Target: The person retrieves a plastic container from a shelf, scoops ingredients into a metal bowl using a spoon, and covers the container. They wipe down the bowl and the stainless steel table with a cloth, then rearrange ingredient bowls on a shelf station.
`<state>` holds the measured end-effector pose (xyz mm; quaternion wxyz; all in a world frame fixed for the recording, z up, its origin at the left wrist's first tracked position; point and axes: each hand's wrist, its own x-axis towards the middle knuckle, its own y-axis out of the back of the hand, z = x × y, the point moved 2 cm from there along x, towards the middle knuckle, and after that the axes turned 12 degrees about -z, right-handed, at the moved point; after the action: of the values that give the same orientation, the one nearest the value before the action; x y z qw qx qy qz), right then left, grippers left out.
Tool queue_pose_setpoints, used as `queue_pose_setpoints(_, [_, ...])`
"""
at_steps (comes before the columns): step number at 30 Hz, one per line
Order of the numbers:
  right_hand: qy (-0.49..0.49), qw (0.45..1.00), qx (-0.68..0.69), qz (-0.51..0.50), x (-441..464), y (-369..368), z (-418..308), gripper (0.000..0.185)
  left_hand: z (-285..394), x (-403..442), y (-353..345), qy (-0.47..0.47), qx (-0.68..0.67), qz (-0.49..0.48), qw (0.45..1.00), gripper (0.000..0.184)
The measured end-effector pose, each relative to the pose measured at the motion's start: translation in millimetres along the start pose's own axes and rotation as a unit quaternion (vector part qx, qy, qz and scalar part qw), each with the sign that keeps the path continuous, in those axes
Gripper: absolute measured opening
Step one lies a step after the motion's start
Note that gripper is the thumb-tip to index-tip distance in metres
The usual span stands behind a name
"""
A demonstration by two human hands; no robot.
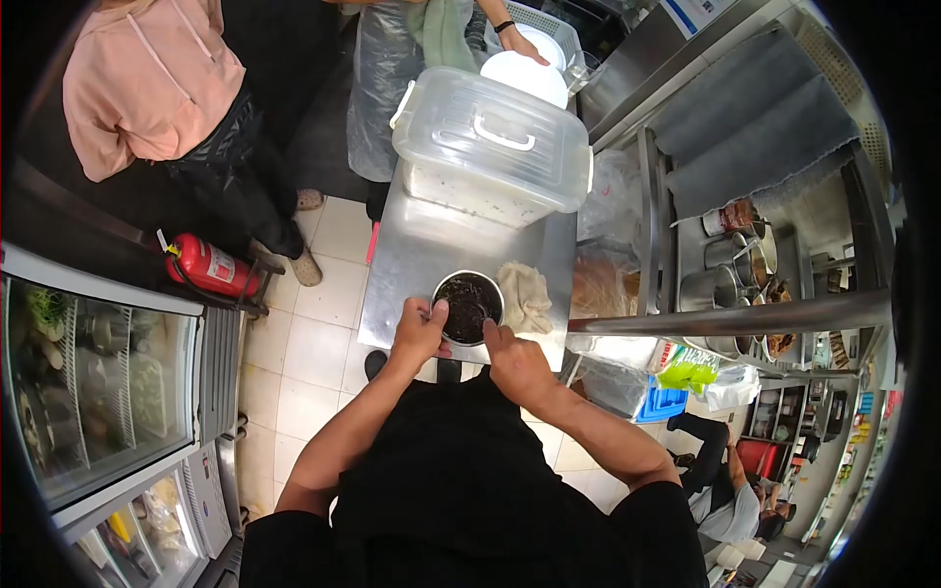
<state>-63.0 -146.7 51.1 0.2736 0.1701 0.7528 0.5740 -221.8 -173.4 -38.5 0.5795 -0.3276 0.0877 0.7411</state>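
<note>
Forearms (361, 419) convergent, left hand (419, 335) clamped on a dark-filled bowl (469, 273), right hand (520, 365) curled at its rim, grip unclear

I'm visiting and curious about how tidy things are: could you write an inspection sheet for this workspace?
Surface: metal table, partly bare.
Job's things: metal bowl with dark contents, unidentifiable.
Clutter: crumpled cloth right of bowl; lidded plastic box beyond.
Grip: left hand holds bowl's left side; right hand at right rim, what it holds unclear.
Cables: nothing seen on table.
Surroundings: fire extinguisher and glass-fronted fridge left; metal shelving right; co-worker's hand at white plates beyond box.
</note>
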Motion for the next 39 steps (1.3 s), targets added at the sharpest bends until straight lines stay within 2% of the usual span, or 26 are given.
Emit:
queue_pose_setpoints(2, [0.006, 1.000, -0.005, 0.012, 4.5, 0.2, 8.6, 0.044, -3.5, 14.3, 12.9, -0.092, 0.213, 0.076, 0.970, 0.031])
queue_pose_setpoints(4, [0.013, 0.999, -0.012, 0.026, 9.8, -3.3, 15.8, 0.044, 14.6, 26.4, 17.8, -0.105, 0.237, 0.067, 0.964, 0.034])
queue_pose_setpoints(6, [0.010, 0.999, -0.036, 0.006, 15.0, -11.3, 20.4, 0.043, 25.6, 34.2, 16.0, -0.143, 0.325, -0.021, 0.935, 0.029])
queue_pose_setpoints(7, [0.000, 0.999, -0.049, -0.003, 13.9, -15.6, 18.6, 0.043, 25.6, 32.6, 15.5, -0.144, 0.324, -0.019, 0.935, 0.029])
queue_pose_setpoints(10, [-0.030, 0.999, -0.037, -0.010, 1.7, -20.5, 5.1, 0.042, 9.9, 27.1, 11.1, -0.093, 0.172, -0.001, 0.981, 0.019])
queue_pose_setpoints(14, [-0.029, 0.999, 0.005, 0.015, -1.4, -9.8, -4.6, 0.040, 0.1, 0.7, -4.0, -0.046, 0.012, 0.027, 0.999, 0.021])
queue_pose_setpoints(16, [-0.028, 0.999, 0.003, 0.030, 1.9, -3.5, 1.4, 0.038, 3.7, 6.5, 0.9, -0.048, 0.070, 0.040, 0.996, 0.022])
queue_pose_setpoints(18, [-0.046, 0.998, -0.012, 0.036, 7.4, -9.1, 13.0, 0.037, 5.2, 27.8, 13.0, -0.156, 0.265, 0.061, 0.949, 0.023])
queue_pose_setpoints(19, [-0.033, 0.998, -0.020, 0.051, 9.5, -13.2, 17.1, 0.036, 3.5, 36.2, 14.7, -0.167, 0.263, 0.005, 0.950, 0.021])
queue_pose_setpoints(20, [-0.031, 0.998, -0.021, 0.053, 9.3, -14.4, 15.2, 0.036, 10.6, 34.0, 13.7, -0.169, 0.263, 0.007, 0.950, 0.021])
queue_pose_setpoints(22, [-0.038, 0.999, -0.033, 0.009, 4.9, -21.7, 6.3, 0.032, 17.1, 28.5, 8.9, -0.090, 0.204, -0.026, 0.975, 0.017])
queue_pose_setpoints(24, [-0.041, 0.999, -0.007, -0.004, 1.4, -18.8, -1.2, 0.030, 7.2, 20.8, 3.1, -0.084, 0.185, -0.018, 0.979, 0.015])
queue_pose_setpoints(26, [-0.062, 0.996, 0.051, 0.026, -1.8, -11.9, -5.4, 0.035, -7.6, 14.3, -0.9, -0.110, 0.083, 0.023, 0.990, 0.016])
queue_pose_setpoints(27, [-0.074, 0.994, 0.067, 0.038, -2.2, -5.1, -4.3, 0.034, -13.5, 13.9, -1.8, -0.101, 0.026, 0.002, 0.995, 0.019])
queue_pose_setpoints(30, [-0.050, 0.991, 0.093, 0.079, -2.4, 8.1, 4.7, 0.034, -9.8, 15.3, 3.7, -0.106, 0.070, -0.012, 0.992, 0.018])
queue_pose_setpoints(34, [-0.022, 0.995, 0.082, 0.044, -0.9, 15.2, 0.3, 0.036, 0.3, 16.5, 9.9, -0.113, 0.096, -0.035, 0.988, 0.017])
queue_pose_setpoints(35, [-0.021, 0.997, 0.062, 0.038, 6.6, 4.7, -0.5, 0.017, 0.5, 16.1, 8.6, -0.115, 0.088, -0.033, 0.989, 0.017])
queue_pose_setpoints(37, [-0.018, 0.998, 0.044, 0.029, 22.4, -25.7, 8.0, 0.013, 0.3, 16.5, 4.6, -0.118, 0.081, -0.035, 0.989, 0.016])
queue_pose_setpoints(39, [-0.011, 0.999, 0.031, 0.025, 28.8, -21.2, 6.7, 0.007, 0.5, 17.3, 5.5, -0.115, 0.096, -0.013, 0.989, 0.016])
